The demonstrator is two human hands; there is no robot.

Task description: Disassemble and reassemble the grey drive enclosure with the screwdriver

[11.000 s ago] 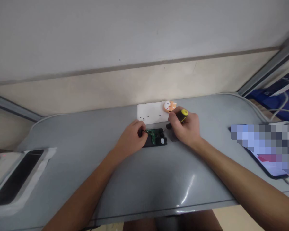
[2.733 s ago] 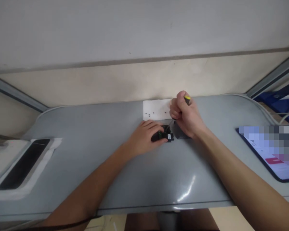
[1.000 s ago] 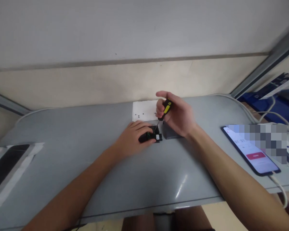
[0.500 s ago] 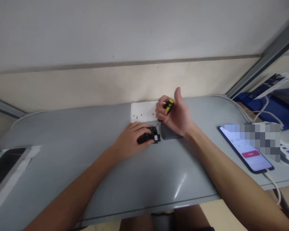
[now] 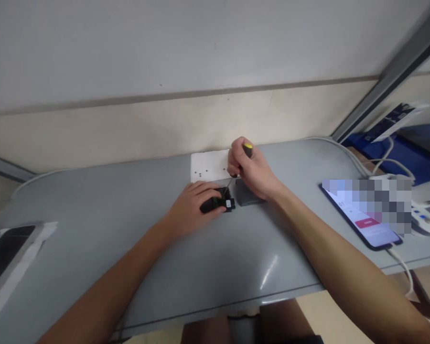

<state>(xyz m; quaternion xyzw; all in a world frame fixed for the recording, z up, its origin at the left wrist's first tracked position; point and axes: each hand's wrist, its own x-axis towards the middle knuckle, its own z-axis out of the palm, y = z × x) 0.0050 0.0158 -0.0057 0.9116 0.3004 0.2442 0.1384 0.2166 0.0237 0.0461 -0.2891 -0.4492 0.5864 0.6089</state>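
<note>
A small black device (image 5: pixel 218 204) with a green circuit board inside lies near the back middle of the grey table (image 5: pixel 200 258). My left hand (image 5: pixel 193 205) lies over its left part with the fingers curled on it, holding it down. My right hand (image 5: pixel 252 172) is closed round a black screwdriver with a yellow cap (image 5: pixel 246 149), held upright. Its thin shaft slants down to the device's right end. A dark grey cover piece (image 5: pixel 249 198) lies just right of the device, under my right hand.
A white sheet (image 5: pixel 208 165) with several tiny dark screws lies behind the device at the wall. A lit phone (image 5: pixel 365 220) on a cable lies at the right. A dark phone on white wrapping (image 5: pixel 7 253) sits at the far left edge.
My right hand has closed its thumb back round the screwdriver and turned it upright over the device. My left hand has stayed on the device. The view has drifted slightly right.
</note>
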